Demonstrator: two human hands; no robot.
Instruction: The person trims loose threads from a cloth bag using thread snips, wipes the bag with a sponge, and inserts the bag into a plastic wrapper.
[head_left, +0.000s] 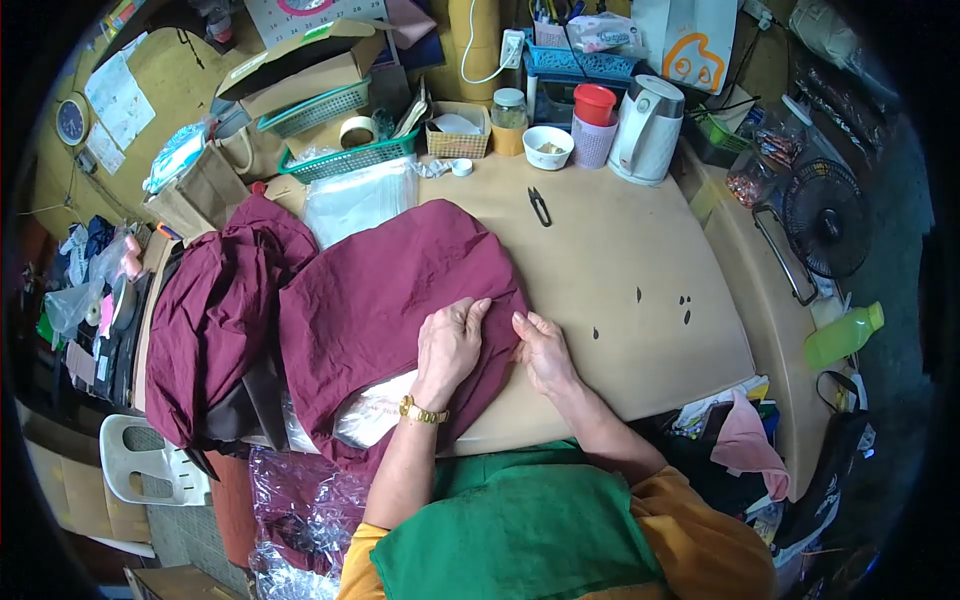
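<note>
A large piece of maroon cloth (390,265), thin and wrinkled, lies spread over the left half of the table, with a bunched part (225,300) farther left. My left hand (450,340), a gold watch (423,411) on its wrist, is closed on the cloth near its right side. Just to the right, my right hand (543,352) pinches the cloth's right edge between thumb and fingers. Clear printed plastic (375,410) shows beneath my left forearm. Black thread snips (540,207) lie on the table beyond my hands.
Along the back of the brown table (620,260) stand a white kettle (647,130), a purple cup with red lid (595,125), a white bowl (549,148) and a green basket (350,160). Clear plastic bags (360,200) lie before the basket. A fan (827,217) stands right.
</note>
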